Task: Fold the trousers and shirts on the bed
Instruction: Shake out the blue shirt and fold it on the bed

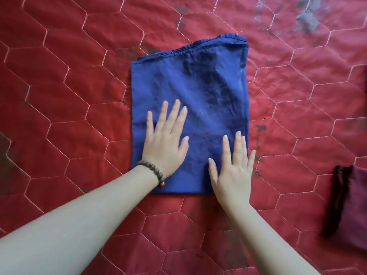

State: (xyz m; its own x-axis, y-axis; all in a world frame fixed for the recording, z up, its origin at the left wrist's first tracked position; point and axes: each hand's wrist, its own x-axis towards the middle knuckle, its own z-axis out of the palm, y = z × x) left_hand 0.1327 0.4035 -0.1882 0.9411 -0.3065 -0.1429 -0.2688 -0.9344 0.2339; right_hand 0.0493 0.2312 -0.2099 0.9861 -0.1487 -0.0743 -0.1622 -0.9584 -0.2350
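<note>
A blue garment [190,92], folded into a rough rectangle, lay in the middle of the red quilted bedspread [69,80]; its long axis ran away from the person, from the near edge by the wrists to a far edge that slanted up toward the right; the layered hems showed along that far edge, and the cloth was creased across its face; whether it was a shirt or trousers could not be told.

The left hand [164,143] lay flat on the near-left part of the garment, fingers straight and spread, pointing away from the person; a bracelet of brown beads [154,171] circled its wrist. The right hand [234,171] lay flat on the near-right corner, fingers straight and slightly apart, its little finger reaching past the garment's right edge onto the bedspread.

Well apart to the right, at the frame's edge, a dark maroon folded cloth [349,203] rested on the bedspread; nothing lay between it and the blue garment.
</note>
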